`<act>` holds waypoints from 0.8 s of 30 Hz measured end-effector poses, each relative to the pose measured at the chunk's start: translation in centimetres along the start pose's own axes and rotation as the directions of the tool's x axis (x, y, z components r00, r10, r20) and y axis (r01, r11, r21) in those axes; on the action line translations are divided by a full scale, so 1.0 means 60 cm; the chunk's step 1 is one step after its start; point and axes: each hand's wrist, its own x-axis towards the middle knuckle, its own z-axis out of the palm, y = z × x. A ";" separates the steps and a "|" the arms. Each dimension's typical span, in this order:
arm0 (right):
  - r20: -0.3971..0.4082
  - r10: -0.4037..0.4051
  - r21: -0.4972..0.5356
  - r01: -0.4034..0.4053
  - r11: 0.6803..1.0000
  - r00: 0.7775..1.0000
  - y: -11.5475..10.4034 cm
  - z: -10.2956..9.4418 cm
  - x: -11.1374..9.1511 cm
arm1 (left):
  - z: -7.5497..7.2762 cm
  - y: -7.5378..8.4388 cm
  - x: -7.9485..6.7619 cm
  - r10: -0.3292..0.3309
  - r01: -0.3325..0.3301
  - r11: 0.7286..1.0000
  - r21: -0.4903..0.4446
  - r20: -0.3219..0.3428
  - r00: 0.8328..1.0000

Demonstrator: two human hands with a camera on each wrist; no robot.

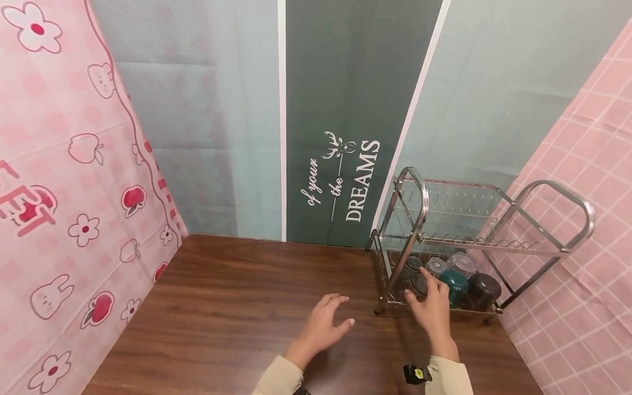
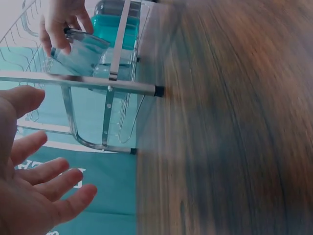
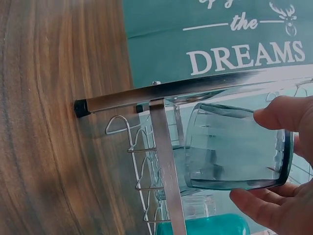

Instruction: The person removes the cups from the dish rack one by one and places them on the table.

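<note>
My right hand (image 1: 434, 312) reaches into the lower tier of a chrome two-tier dish rack (image 1: 424, 206). Between its thumb and fingers it grips a clear, greyish glass tumbler (image 3: 230, 147) near the thick base. In the right wrist view the tumbler is tilted above the lower wire basket, behind the rack's flat bar. A teal glass (image 1: 454, 282) and a dark glass (image 1: 484, 291) stand just right of this hand. My left hand (image 1: 321, 323) hovers over the table left of the rack, fingers spread and holding nothing.
Several more clear glasses (image 1: 462, 263) sit in the lower tier. The rack's wire upper shelf (image 1: 464, 238) lies above them. A brown wooden table (image 1: 237, 296) carries the rack, with a green printed cloth (image 1: 345, 82) behind and pink cloths at both sides.
</note>
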 end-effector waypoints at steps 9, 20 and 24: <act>0.013 0.022 0.010 -0.022 1.000 1.000 -0.005 -0.009 -0.023 | 0.019 0.008 0.008 -0.021 0.014 0.990 -0.142 -0.049 0.999; 0.025 0.069 0.021 -0.070 0.997 0.997 -0.009 -0.014 -0.044 | 0.033 0.006 0.017 -0.117 0.108 0.944 -0.312 -0.011 0.993; 0.038 0.091 0.032 -0.093 0.995 0.995 -0.012 -0.014 -0.050 | 0.037 0.006 0.021 -0.182 0.185 0.893 -0.410 0.046 0.982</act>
